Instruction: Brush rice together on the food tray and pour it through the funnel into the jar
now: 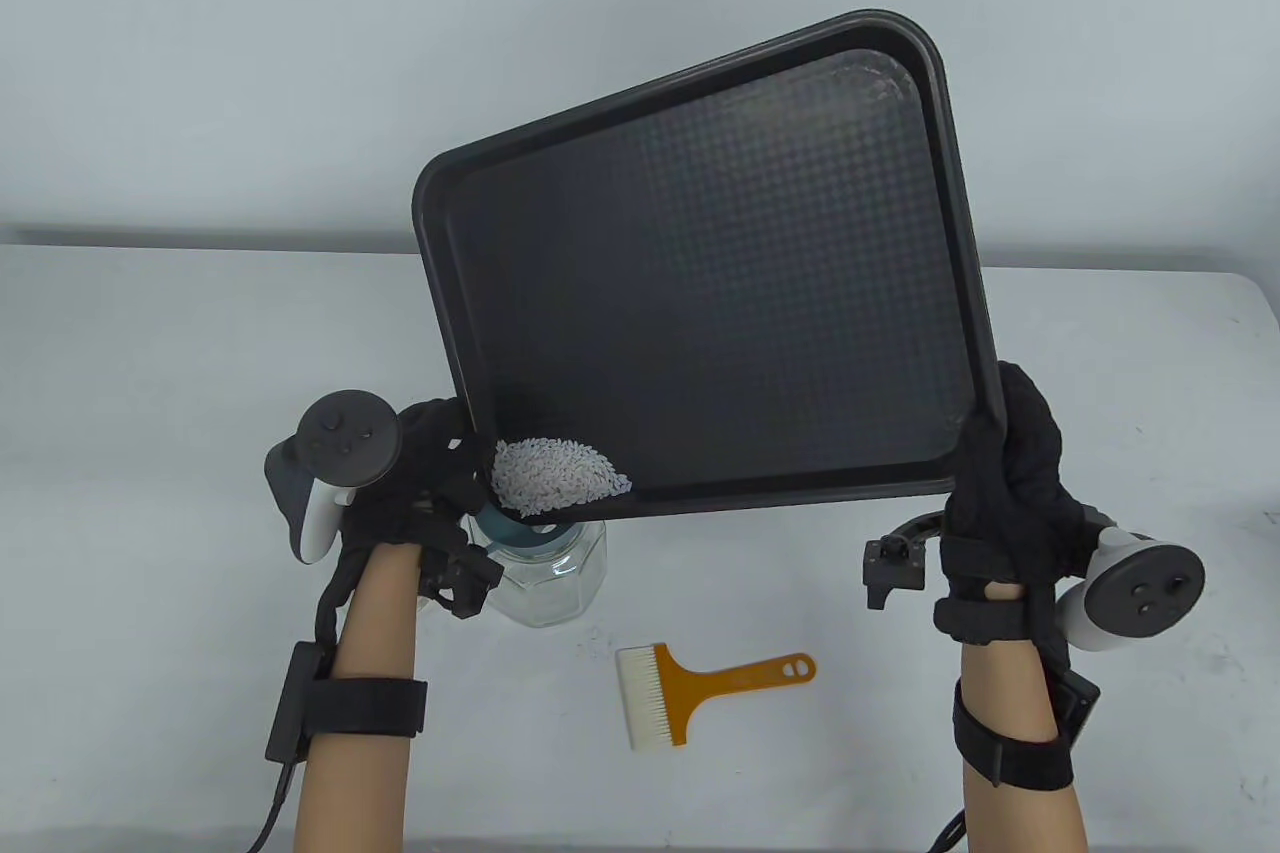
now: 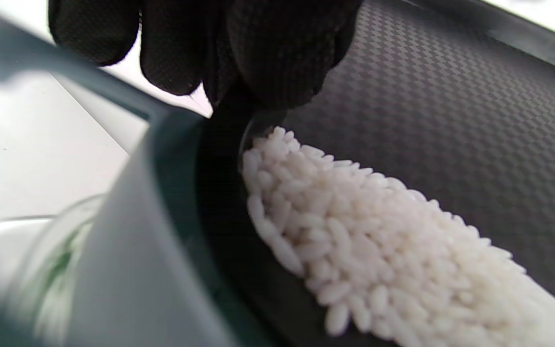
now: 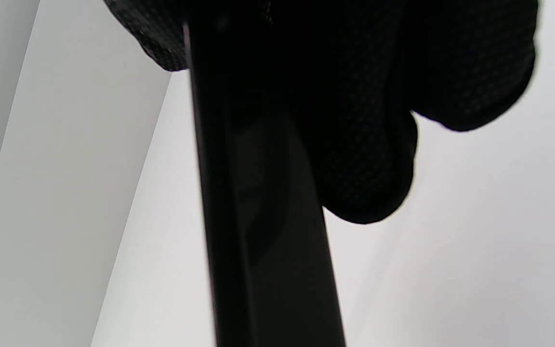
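Observation:
The black food tray (image 1: pixel 720 273) is lifted off the table and tilted, its near-left corner lowest. A heap of white rice (image 1: pixel 555 476) lies in that corner, right above the funnel (image 1: pixel 510 529) that sits in the glass jar (image 1: pixel 560 583). My left hand (image 1: pixel 440 463) grips the tray's near-left corner. My right hand (image 1: pixel 1005 483) grips the near-right corner. In the left wrist view the rice (image 2: pixel 369 241) lies on the tray floor (image 2: pixel 451 120) beside the funnel wall (image 2: pixel 128 250). The right wrist view shows the tray's edge (image 3: pixel 258 217) under my gloved fingers (image 3: pixel 369 144).
A brush (image 1: pixel 700 683) with an orange handle and white bristles lies on the white table (image 1: pixel 150 363) in front of the jar, between my arms. A few stray grains lie near it. A grey wall stands behind the table.

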